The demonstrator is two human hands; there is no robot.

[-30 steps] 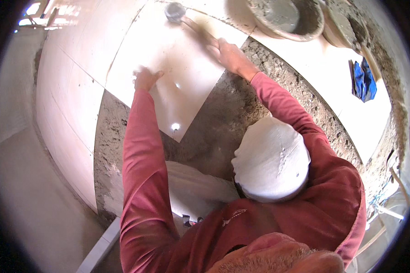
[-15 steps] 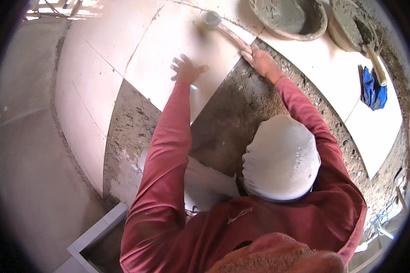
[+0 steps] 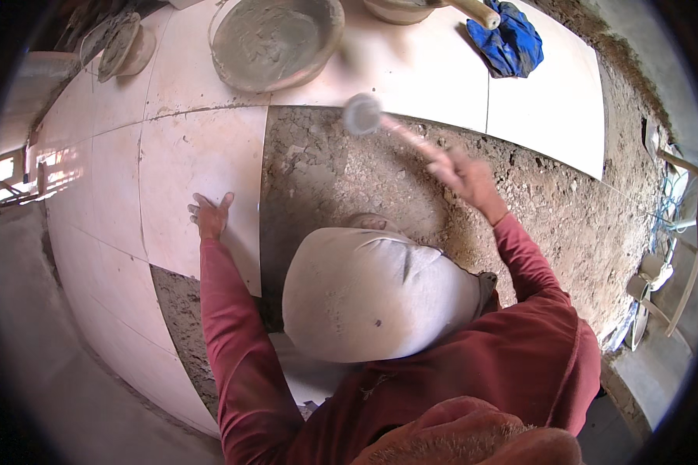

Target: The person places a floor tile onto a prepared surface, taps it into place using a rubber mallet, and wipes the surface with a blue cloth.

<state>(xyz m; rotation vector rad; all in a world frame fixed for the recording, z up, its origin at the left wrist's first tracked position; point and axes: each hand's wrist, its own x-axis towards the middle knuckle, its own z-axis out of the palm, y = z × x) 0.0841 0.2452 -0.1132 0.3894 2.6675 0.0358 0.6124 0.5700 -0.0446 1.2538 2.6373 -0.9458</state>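
Observation:
My left hand (image 3: pixel 212 215) lies flat with fingers spread on a large pale floor tile (image 3: pixel 194 151). The tile's right edge borders a strip of rough bare ground (image 3: pixel 411 167). In my right hand (image 3: pixel 467 182) is the handle of a mallet, blurred by motion. Its round grey head (image 3: pixel 362 114) is raised over the bare ground, right of the tile and apart from it. My bent knee (image 3: pixel 380 298), in light trousers, covers part of the ground, and a bare foot (image 3: pixel 374 223) shows just beyond it.
A wide basin (image 3: pixel 318 76) of wet grey mortar stands on the far tiles. Beside it are a partly cut-off bowl (image 3: pixel 399 12), a wooden tool handle (image 3: pixel 475 10) and a crumpled blue cloth or bag (image 3: pixel 512 43). A smaller bowl (image 3: pixel 141 53) stands far left. Wires and scraps (image 3: pixel 659 271) lie right.
The mallet has moved from over the tile to over the bare ground on the right. My left hand stays spread on the tile. My view has turned to the right.

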